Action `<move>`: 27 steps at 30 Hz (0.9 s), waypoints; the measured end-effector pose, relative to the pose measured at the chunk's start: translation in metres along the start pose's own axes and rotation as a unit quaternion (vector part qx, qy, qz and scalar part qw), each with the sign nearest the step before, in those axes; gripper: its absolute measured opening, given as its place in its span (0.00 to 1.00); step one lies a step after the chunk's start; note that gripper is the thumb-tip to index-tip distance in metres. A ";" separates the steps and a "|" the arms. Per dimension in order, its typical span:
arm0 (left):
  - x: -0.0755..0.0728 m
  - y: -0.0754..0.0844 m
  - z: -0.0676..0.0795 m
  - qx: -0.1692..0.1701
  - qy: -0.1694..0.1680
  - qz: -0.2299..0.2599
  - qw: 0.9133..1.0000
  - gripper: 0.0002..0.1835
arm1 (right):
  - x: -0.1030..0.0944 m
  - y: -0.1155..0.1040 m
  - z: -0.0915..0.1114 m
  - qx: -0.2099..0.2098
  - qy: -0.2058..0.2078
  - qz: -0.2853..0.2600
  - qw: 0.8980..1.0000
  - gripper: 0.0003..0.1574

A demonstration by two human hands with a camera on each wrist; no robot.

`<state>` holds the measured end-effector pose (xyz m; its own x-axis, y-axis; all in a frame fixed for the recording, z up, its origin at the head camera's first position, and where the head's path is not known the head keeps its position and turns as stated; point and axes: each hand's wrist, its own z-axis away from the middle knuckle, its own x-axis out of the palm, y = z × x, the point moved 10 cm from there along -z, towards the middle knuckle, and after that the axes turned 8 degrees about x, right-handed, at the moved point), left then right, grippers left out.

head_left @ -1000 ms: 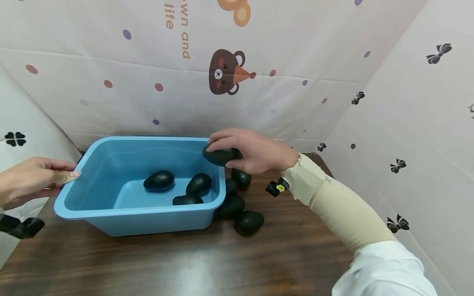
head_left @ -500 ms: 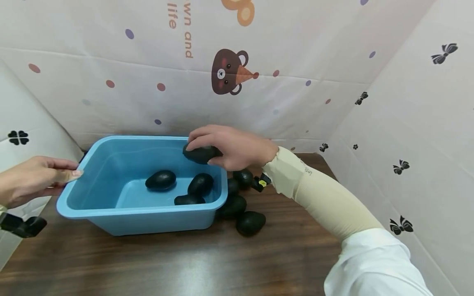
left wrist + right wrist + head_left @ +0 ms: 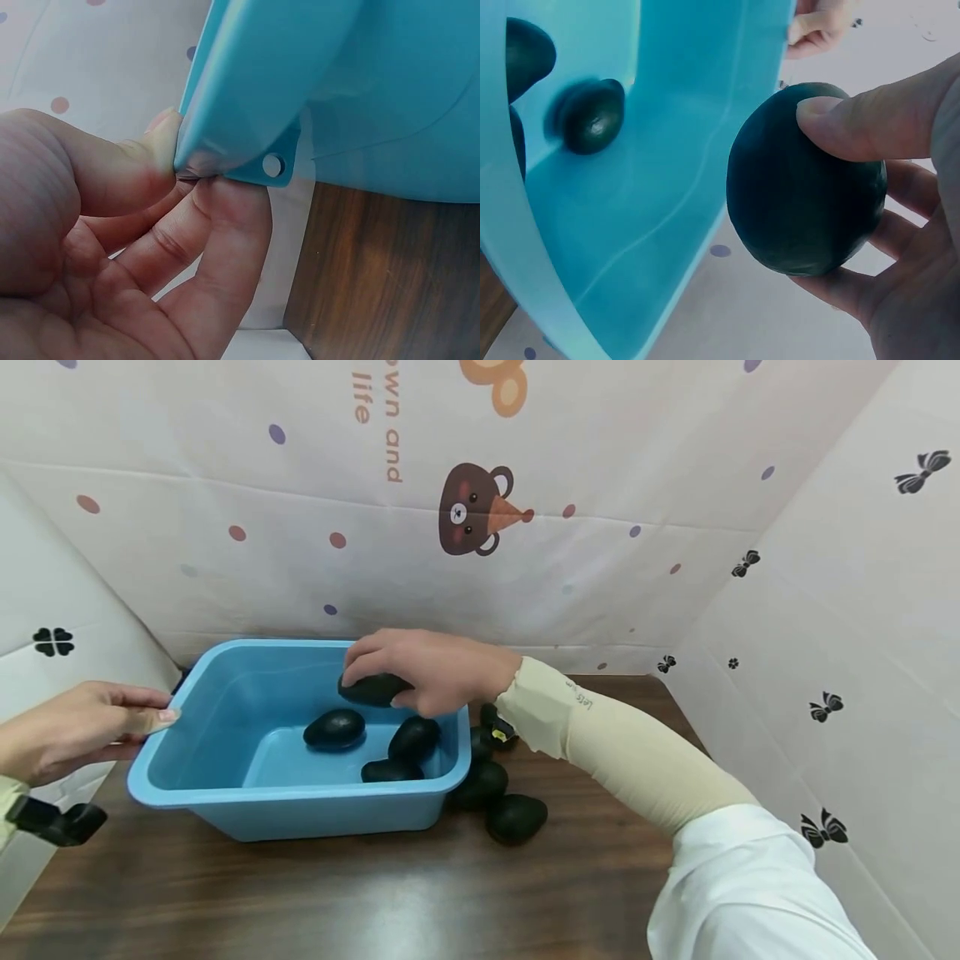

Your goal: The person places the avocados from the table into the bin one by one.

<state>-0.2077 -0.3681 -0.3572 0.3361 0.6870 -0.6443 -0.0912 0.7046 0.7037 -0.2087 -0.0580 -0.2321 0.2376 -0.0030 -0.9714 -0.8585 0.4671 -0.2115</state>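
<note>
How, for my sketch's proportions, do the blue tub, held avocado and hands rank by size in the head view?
Largest: blue tub
Left hand and right hand, too alike to rank
Smallest: held avocado, partly hidden

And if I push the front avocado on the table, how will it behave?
The front avocado would probably roll unevenly, given its egg-like shape. Its smooth-looking skin may feel slippery. Pushed toward the blue tub, it would likely bump the neighbouring avocado.

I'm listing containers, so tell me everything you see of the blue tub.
The blue tub looks like smooth plastic: rectangular, open-topped, with rounded corners, an outward rim and a holed tab beneath it. It stands upright on the brown table. Three dark avocados lie inside; the left hand pinches the rim's left end.
</note>
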 end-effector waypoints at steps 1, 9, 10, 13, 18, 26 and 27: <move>0.000 0.000 0.000 0.000 -0.001 -0.001 1.000 0.39 | 0.002 0.000 -0.002 -0.002 -0.003 0.001 1.000 0.29; 0.000 0.002 -0.001 0.001 -0.003 0.001 1.000 0.40 | 0.008 -0.001 -0.015 -0.015 -0.014 0.008 1.000 0.30; 0.000 0.002 -0.002 0.001 -0.005 0.001 1.000 0.40 | 0.009 0.000 -0.016 -0.016 -0.015 0.008 1.000 0.30; 0.000 0.001 -0.003 0.002 -0.006 0.002 1.000 0.39 | 0.011 0.001 -0.019 -0.015 -0.016 0.007 1.000 0.30; 0.000 0.002 -0.004 0.002 -0.011 0.010 1.000 0.38 | 0.015 0.002 -0.023 -0.018 -0.024 0.009 1.000 0.31; -0.003 0.006 -0.002 0.006 -0.005 -0.004 1.000 0.37 | 0.017 0.002 -0.028 -0.027 -0.024 0.015 0.999 0.31; -0.003 0.006 -0.002 0.007 -0.005 -0.003 1.000 0.37 | 0.017 0.003 -0.028 -0.026 -0.025 0.016 0.999 0.31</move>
<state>-0.2114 -0.3655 -0.3516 0.3466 0.6802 -0.6459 -0.0750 0.7064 0.7038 -0.2196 -0.0817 -0.2523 0.2307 0.0561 -0.9714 -0.8883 0.4196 -0.1867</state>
